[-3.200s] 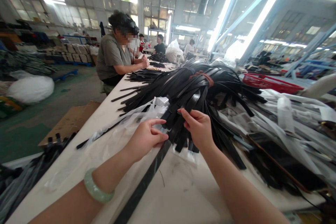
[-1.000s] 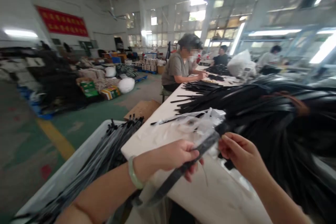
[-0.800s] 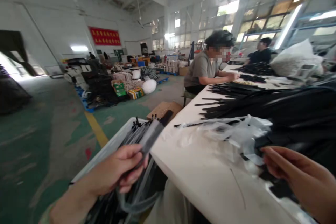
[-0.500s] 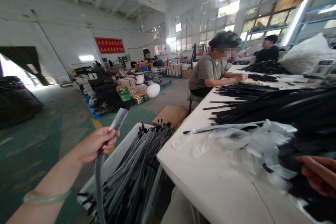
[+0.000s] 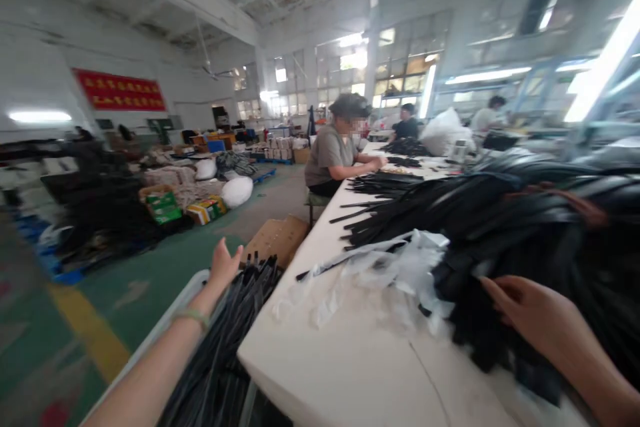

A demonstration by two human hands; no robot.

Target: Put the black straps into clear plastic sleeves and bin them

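Your left hand [image 5: 226,268], which gripped a strip moments ago, now spreads wide by the left bin [image 5: 193,285] of strips [image 5: 220,353], presumably having released it there, while your right hand [image 5: 533,310], narrow, hold unclear, is at black straps [image 5: 467,297] on the bench [image 5: 340,373].

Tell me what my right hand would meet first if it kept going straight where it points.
The black strips heaped on the table: they lie right ahead of your right hand, which may already touch them; depth is hard to judge here.
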